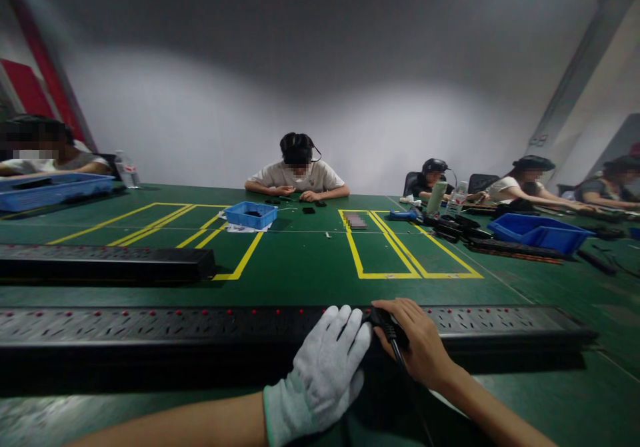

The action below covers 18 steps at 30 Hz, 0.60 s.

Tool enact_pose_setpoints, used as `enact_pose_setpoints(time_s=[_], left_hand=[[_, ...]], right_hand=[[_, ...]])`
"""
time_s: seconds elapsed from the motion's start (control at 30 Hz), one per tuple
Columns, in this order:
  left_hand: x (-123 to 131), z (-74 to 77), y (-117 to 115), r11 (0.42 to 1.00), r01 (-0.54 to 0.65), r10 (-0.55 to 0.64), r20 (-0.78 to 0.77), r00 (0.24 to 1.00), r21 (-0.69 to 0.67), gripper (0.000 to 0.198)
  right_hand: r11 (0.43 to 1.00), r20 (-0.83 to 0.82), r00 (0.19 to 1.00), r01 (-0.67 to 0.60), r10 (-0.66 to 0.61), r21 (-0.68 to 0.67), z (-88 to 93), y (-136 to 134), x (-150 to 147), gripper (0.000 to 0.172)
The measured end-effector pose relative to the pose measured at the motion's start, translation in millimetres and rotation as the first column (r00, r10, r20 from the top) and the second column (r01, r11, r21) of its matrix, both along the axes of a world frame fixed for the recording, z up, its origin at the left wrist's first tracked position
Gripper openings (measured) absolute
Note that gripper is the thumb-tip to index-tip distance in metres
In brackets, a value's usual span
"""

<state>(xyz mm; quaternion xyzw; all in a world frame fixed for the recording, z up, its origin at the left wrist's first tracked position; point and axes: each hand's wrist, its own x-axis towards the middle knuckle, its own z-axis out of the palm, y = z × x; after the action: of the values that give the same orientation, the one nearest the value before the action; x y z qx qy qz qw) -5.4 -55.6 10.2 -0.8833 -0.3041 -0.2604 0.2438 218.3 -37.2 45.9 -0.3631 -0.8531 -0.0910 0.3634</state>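
Observation:
A long black power strip (165, 323) with several sockets and small red parts lies across the green table in front of me. My left hand (330, 367), in a grey-white glove, lies on it with the fingers stretched over the top and the thumb low on the near side. Just right of those fingertips, my bare right hand (420, 340) is closed around a black plug (389, 327). Its black cable (400, 357) runs down toward me. The plug is at the strip's top face; its front end is hidden, so how deep it sits cannot be seen.
A second black power strip (105, 263) lies farther off at left. Blue bins (250, 215) stand on the table, one (540, 233) at right beside black parts and cables. Yellow tape (390, 275) marks rectangles. Several people, one (297, 173) opposite me, sit around the table.

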Motion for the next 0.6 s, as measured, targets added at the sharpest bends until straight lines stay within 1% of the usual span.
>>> enact_pose_setpoints(time_s=[0.23, 0.47, 0.6], left_hand=[[-1.1, -0.4, -1.5, 1.000, 0.010, -0.010, 0.001, 1.000, -0.014, 0.055], [-0.4, 0.5, -0.6, 1.000, -0.002, 0.002, -0.027, 1.000, 0.000, 0.055], [-0.7, 2.4, -1.7, 1.000, -0.008, 0.008, -0.012, 1.000, 0.010, 0.055]], right_hand=[[1.000, -0.002, 1.000, -0.001, 0.001, -0.009, 1.5, 0.0, -0.6, 0.027], [1.000, -0.011, 1.000, -0.001, 0.001, -0.008, 3.2, -1.4, -1.4, 0.026], [1.000, -0.015, 1.000, 0.001, -0.001, -0.004, 3.8, -2.6, -2.0, 0.026]])
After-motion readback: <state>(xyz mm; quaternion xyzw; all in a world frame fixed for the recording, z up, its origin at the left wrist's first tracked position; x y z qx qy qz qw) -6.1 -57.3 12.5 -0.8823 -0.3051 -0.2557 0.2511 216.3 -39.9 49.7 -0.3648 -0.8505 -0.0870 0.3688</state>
